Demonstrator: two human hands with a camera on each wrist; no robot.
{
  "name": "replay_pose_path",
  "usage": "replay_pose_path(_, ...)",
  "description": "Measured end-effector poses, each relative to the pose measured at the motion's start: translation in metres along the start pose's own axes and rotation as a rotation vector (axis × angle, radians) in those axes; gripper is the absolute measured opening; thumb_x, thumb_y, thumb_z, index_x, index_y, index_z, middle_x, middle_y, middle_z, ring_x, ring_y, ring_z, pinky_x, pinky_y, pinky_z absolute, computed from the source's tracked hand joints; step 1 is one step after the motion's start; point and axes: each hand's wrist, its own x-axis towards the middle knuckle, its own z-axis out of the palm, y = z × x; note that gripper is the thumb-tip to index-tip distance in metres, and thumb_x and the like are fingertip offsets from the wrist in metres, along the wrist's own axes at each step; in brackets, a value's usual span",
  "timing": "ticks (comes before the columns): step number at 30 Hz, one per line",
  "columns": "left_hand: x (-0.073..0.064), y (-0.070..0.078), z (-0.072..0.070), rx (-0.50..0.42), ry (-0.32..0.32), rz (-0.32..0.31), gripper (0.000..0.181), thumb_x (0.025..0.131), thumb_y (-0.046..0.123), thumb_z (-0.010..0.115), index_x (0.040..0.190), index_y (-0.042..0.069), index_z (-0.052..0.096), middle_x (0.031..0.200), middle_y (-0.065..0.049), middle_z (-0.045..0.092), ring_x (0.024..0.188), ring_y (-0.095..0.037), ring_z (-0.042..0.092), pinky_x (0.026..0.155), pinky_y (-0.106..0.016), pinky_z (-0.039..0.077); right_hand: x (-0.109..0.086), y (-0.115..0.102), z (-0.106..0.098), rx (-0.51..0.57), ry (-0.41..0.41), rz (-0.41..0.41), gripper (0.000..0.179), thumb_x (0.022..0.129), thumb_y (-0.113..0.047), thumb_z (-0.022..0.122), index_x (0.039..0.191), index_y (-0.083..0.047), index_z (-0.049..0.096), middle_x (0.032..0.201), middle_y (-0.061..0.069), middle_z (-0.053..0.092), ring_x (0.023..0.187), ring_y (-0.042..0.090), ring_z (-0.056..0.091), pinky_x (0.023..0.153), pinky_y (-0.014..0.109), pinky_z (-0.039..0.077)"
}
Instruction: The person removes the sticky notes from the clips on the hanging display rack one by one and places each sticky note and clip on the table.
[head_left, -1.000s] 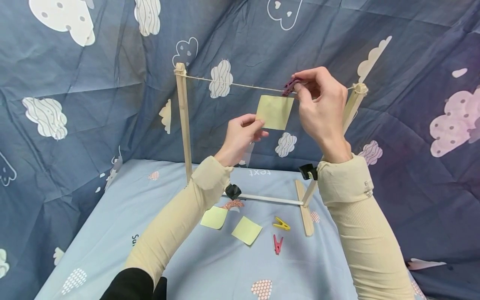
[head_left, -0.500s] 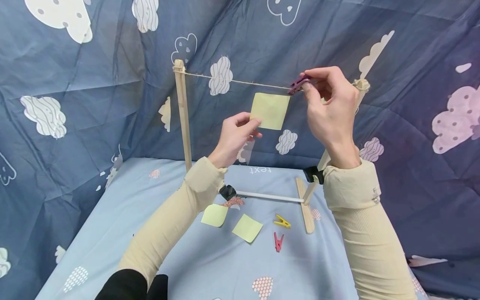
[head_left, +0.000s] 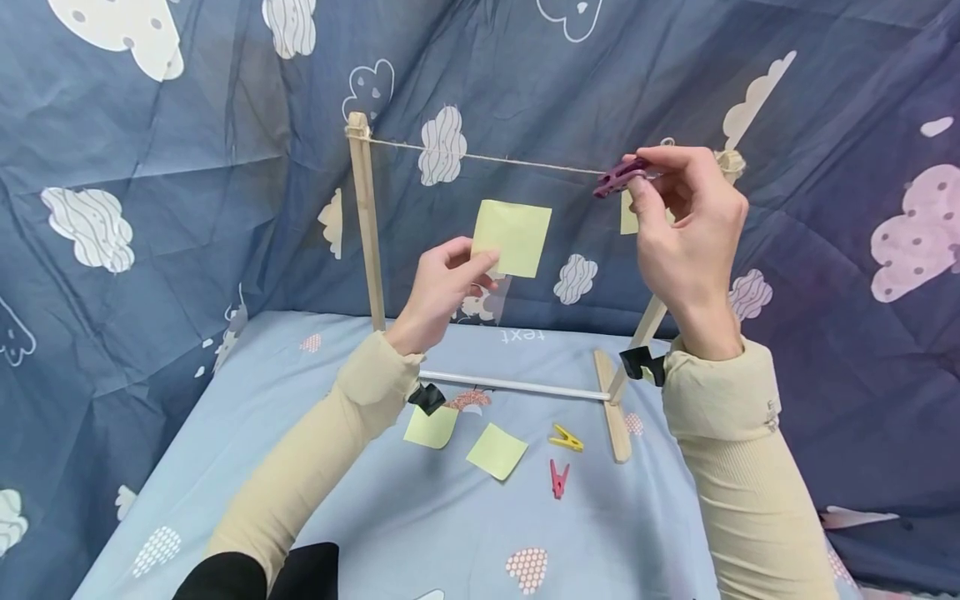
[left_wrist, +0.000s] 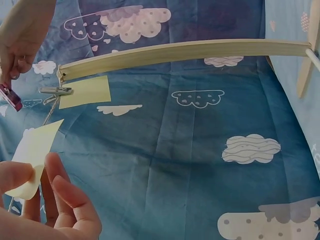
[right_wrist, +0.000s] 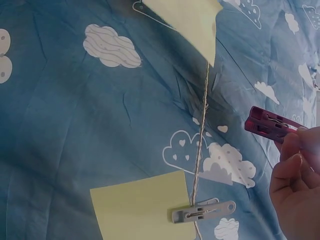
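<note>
My left hand (head_left: 438,287) pinches a yellow sticky note (head_left: 513,237) by its lower left corner, between thumb and fingers. The note is apart from the string (head_left: 525,162) and below it in the head view. A purple clothespin (head_left: 618,177) is pinched in my right hand (head_left: 693,242), close to the string's right part; the right wrist view shows it clear of the string. Another sticky note (right_wrist: 145,207) hangs on the string near the right post, clipped by a grey clothespin (right_wrist: 200,212). In the head view my right hand partly covers that hanging note.
The string runs between a left wooden post (head_left: 365,225) and a right wooden post (head_left: 647,321), joined low by a white rod (head_left: 517,386). On the blue sheet lie two sticky notes (head_left: 497,452), a yellow clothespin (head_left: 566,438) and a red clothespin (head_left: 558,479).
The left hand has drawn its note left and down, away from the string and the clothespin. The right hand has moved right with the purple clothespin; the hanging note now shows behind it.
</note>
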Motion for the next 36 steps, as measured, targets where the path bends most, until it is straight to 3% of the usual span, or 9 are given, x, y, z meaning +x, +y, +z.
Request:
replay_pose_path(4,-0.005,-0.002,-0.006,0.006,-0.016,0.01,0.021,0.092,0.02,0.065,0.105,0.003,0.064,0.083,-0.004,0.063,0.071,-0.018,0.064,0.066,-0.025,0.05,-0.003,0.002,-0.004,-0.003,-0.013,-0.046,0.021,0.092,-0.005,0.06,0.112,-0.003,0.067,0.095,-0.013,0.067,0.067,0.006,0.056,0.066,0.015,0.048)
replay_pose_path(11,-0.012,-0.006,-0.015,0.059,-0.029,0.009,0.018,0.092,0.019,0.065,0.102,0.004,0.065,0.08,-0.003,0.063,0.07,-0.018,0.064,0.066,-0.026,0.05,-0.01,0.009,-0.01,-0.024,-0.017,-0.051,0.024,0.093,-0.008,0.059,0.116,-0.005,0.067,0.097,-0.019,0.064,0.066,0.004,0.052,0.062,0.014,0.044)
replay_pose_path(18,-0.021,-0.011,-0.026,0.155,-0.008,0.007,0.019,0.092,0.017,0.063,0.106,0.003,0.066,0.081,-0.003,0.064,0.072,-0.024,0.066,0.07,-0.031,0.052,-0.02,0.013,-0.014,0.006,0.044,0.071,0.026,0.091,0.0,0.059,0.116,0.0,0.066,0.1,-0.012,0.067,0.065,0.001,0.051,0.064,0.013,0.043)
replay_pose_path(28,-0.034,-0.022,-0.042,0.184,0.002,-0.015,0.02,0.092,0.011,0.06,0.109,0.002,0.065,0.084,-0.008,0.064,0.066,-0.019,0.064,0.069,-0.032,0.052,-0.036,0.03,-0.026,0.086,0.044,0.114,0.029,0.091,0.003,0.056,0.119,-0.001,0.063,0.105,-0.004,0.069,0.069,0.005,0.056,0.07,0.013,0.048)
replay_pose_path(36,-0.042,-0.032,-0.054,0.205,0.003,-0.055,0.021,0.093,0.012,0.059,0.11,0.002,0.064,0.088,-0.011,0.064,0.068,-0.02,0.065,0.067,-0.029,0.052,-0.047,0.039,-0.035,0.14,0.044,0.142,0.029,0.092,0.002,0.057,0.12,-0.001,0.063,0.096,-0.006,0.066,0.068,0.006,0.057,0.066,0.014,0.047)
